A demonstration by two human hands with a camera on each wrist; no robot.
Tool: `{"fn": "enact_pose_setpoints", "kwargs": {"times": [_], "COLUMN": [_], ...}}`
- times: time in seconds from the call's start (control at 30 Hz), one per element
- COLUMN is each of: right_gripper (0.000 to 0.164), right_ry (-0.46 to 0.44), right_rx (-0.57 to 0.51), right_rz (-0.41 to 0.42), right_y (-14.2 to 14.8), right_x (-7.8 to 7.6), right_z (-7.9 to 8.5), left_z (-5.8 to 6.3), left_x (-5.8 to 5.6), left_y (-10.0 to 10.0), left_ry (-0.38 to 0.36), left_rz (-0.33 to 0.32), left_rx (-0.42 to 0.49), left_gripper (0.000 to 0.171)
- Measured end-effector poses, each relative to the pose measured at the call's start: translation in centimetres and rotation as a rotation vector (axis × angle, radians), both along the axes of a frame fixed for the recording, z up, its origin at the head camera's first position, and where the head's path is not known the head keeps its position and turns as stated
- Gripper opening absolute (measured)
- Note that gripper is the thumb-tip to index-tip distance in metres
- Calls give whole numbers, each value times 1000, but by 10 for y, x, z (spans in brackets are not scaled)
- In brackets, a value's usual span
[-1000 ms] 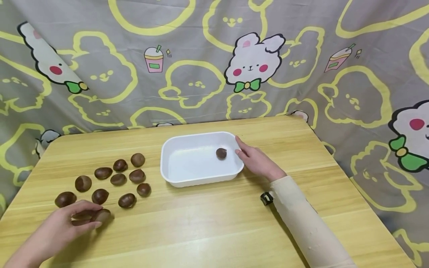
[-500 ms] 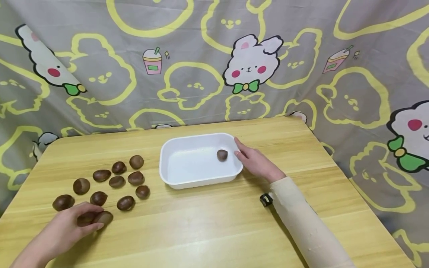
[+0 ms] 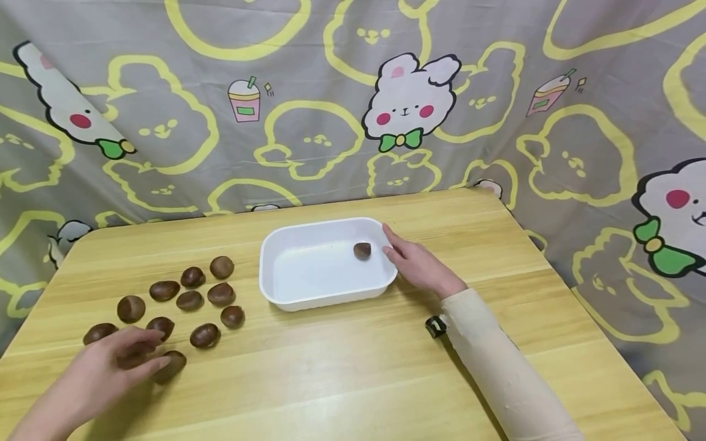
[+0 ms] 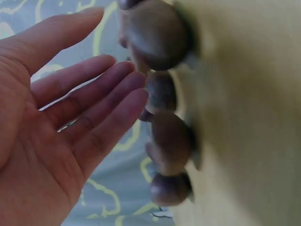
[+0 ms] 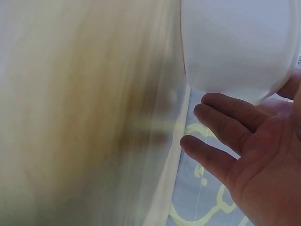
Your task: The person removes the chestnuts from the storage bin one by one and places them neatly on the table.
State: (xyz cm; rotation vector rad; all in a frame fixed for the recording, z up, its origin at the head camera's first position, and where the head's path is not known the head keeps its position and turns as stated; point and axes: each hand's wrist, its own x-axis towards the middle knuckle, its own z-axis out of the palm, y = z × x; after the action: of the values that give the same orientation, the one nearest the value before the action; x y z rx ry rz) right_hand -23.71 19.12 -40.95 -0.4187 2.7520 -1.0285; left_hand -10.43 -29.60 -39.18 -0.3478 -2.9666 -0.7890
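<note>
My left hand [image 3: 94, 373] hovers low at the near-left chestnuts, thumb and fingers apart. Just beyond its thumb lies a brown chestnut [image 3: 173, 365], and another is partly covered by the fingers. In the left wrist view the fingers are nearly straight, with nothing between them and the thumb; the nearest chestnut [image 4: 159, 34] sits past the fingertips. My right hand [image 3: 421, 266] holds the right end of a white plastic tray [image 3: 325, 300], thumb over the rim and index finger along the outside. The other fingers extend loosely beside the tray wall in the right wrist view. One chestnut [image 3: 362, 250] lies inside the tray.
Several more chestnuts [image 3: 205, 335] are spread over the left of the wooden table [image 3: 353, 373]. A patterned grey curtain [image 3: 314, 79] hangs behind the table and along its sides. Beside the right sleeve is a small black object [image 3: 436, 326].
My left thumb and fingers have spread and drawn back slightly from the nearest chestnut, which stays on the table. My right hand keeps its place at the tray. The head view has shifted slightly.
</note>
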Motion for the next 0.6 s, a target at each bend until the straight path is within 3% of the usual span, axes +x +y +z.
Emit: {"fn": "enact_pose_setpoints", "kwargs": {"times": [0.1,0.37,0.5,0.6], "right_gripper": [51,51,51,51], "right_ry": [4,0,4,21], "right_rx": [6,-3,-3,-5], "right_rz": [-3,-2,-2,-4], "right_y": [-1,1,-1,-1], "right_x": [0,0,2,2], "right_z": [0,1,1,1], "left_z": [10,44,59,68], "left_x": [-6,-43,-61,-77], "left_y": [6,36,61,81], "left_ry": [-11,-25,-37,-25], "left_rz": [0,-9,-58,-130], "left_rx": [57,153,203,242], "left_gripper": [30,26,25,26]}}
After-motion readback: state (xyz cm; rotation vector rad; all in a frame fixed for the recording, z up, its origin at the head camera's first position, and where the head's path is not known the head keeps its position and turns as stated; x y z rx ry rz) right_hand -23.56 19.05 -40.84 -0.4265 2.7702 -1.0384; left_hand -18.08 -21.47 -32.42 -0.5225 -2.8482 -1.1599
